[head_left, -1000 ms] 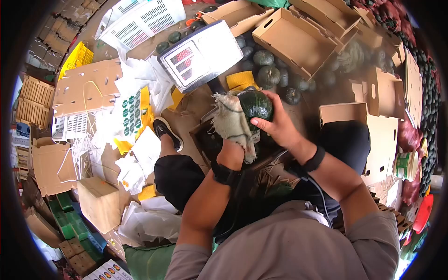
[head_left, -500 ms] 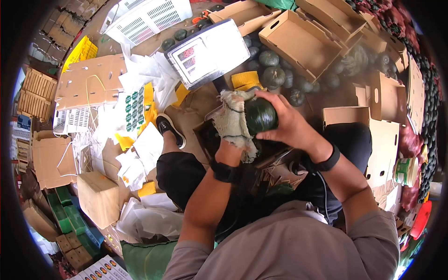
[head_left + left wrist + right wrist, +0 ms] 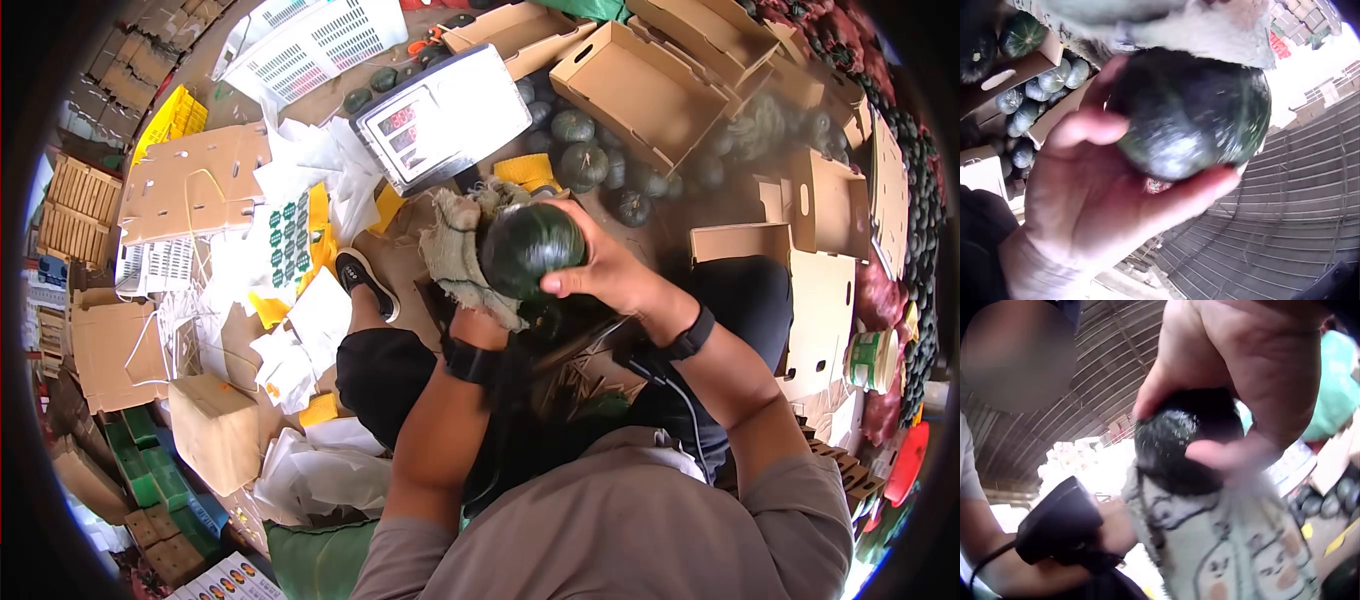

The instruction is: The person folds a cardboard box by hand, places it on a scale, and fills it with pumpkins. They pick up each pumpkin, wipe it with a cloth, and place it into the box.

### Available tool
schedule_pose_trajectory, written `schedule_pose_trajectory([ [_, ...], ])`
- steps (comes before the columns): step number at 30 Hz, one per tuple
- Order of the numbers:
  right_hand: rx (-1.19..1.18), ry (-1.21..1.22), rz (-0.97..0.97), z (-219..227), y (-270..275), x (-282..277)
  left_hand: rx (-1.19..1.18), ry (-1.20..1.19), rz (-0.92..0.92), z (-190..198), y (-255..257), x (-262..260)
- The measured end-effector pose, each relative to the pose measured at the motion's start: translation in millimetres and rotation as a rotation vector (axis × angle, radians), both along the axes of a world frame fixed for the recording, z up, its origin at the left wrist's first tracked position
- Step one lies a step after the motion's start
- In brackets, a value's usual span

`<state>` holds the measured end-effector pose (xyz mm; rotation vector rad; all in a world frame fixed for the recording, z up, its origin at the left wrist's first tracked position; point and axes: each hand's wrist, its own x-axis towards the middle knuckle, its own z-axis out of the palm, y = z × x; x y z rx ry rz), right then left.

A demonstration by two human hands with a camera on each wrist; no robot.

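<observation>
A glossy dark green pumpkin (image 3: 528,252) is held between both hands above a dark crate. My right hand (image 3: 618,272) grips it from the right, thumb across the near side and fingers round the far side. The left wrist view shows this bare right hand (image 3: 1094,194) too. My left hand (image 3: 482,325) holds a frayed pale cloth (image 3: 453,252) against the pumpkin's left side, and its fingers are mostly hidden by the cloth. In the right wrist view the cloth (image 3: 1229,550) has printed cartoon faces. Another dark pumpkin (image 3: 545,322) shows underneath.
A weighing scale (image 3: 440,118) with red digits stands ahead. Beyond it lie several pumpkins (image 3: 583,165) and open cardboard trays (image 3: 640,90). Left are a sticker sheet (image 3: 290,240), white paper and a flattened carton (image 3: 190,185). A white crate (image 3: 320,45) stands at the back.
The pumpkin has turned in the hands and moved left and nearer. The right hand has shifted its grip, and the cloth has moved left along the pumpkin's side.
</observation>
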<state>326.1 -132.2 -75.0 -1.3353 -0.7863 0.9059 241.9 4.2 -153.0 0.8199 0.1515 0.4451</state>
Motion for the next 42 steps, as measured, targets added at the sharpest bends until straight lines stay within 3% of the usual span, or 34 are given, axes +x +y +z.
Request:
schedule_pose_trajectory([
  [2,-0.192,0.541,-0.215,4.9,8.5,-16.7,-0.52,0.002,0.032,10.6,-8.6,6.8],
  [3,-0.105,0.287,-0.234,-7.8,7.5,-18.1,-0.246,0.121,0.11,-12.4,-13.6,10.1],
  [5,0.077,-0.213,-0.252,-45.1,8.6,-22.4,-0.314,0.149,0.126,-16.2,-15.0,5.3],
  [6,0.064,-0.106,-0.167,-42.5,3.4,-21.9,-0.406,0.173,0.135,-0.2,-7.2,-0.8],
  [7,0.04,-0.515,-0.089,-41.1,-1.8,-9.4,-0.5,0.198,0.145,18.5,3.7,-11.0],
  [8,0.047,-0.589,-0.06,-36.3,-0.8,-3.6,-0.526,0.196,0.176,26.7,14.4,-19.1],
  [10,0.119,-0.35,0.082,-17.1,4.0,-7.6,-0.52,0.155,0.256,29.8,38.1,-31.3],
  [11,0.184,-0.032,0.185,-9.7,11.6,-15.8,-0.515,0.139,0.293,31.0,48.3,-37.3],
  [13,0.223,0.088,0.134,-32.1,23.1,-13.5,-0.507,0.116,0.367,30.5,68.2,-53.2],
  [15,0.14,0.324,0.005,-61.2,35.7,-8.9,-0.491,0.102,0.448,30.6,89.4,-72.7],
  [16,0.005,0.297,-0.073,-82.4,42.9,-5.2,-0.485,0.096,0.491,31.1,101.1,-84.6],
  [19,-0.35,-0.401,-0.134,-141.4,53.8,-9.1,-0.457,0.093,0.604,28.5,130.9,-120.6],
  [23,-0.754,-1.092,0.08,-188.4,53.8,-22.8,-0.444,0.121,0.71,20.5,148.9,-160.7],
  [27,-0.525,-1.361,-0.161,-186.7,57.5,-63.4,-0.457,0.153,0.772,11.3,153.7,-190.1],
  [28,-0.553,-1.332,-0.103,-203.5,56.8,-86.1,-0.462,0.155,0.779,9.7,152.8,-192.5],
  [30,-0.821,-0.992,0.469,-179.9,51.5,-121.7,-0.473,0.159,0.779,8.2,152.1,-193.1],
  [33,-0.559,-1.186,0.414,-196.0,43.8,-138.7,-0.484,0.127,0.751,14.6,146.0,-179.0],
  [36,-0.585,-0.656,0.421,-191.7,52.4,-107.0,-0.497,0.075,0.697,27.3,138.1,-158.8],
  [39,-0.233,0.538,0.077,-156.2,42.3,-70.1,-0.518,-0.001,0.62,46.6,124.7,-129.0],
  [41,0.087,0.924,0.117,-116.5,19.4,-32.8,-0.562,-0.056,0.544,57.8,104.9,-97.9],
  [42,0.17,0.997,0.063,-88.0,10.3,-24.7,-0.588,-0.083,0.498,64.4,92.5,-81.2],
])
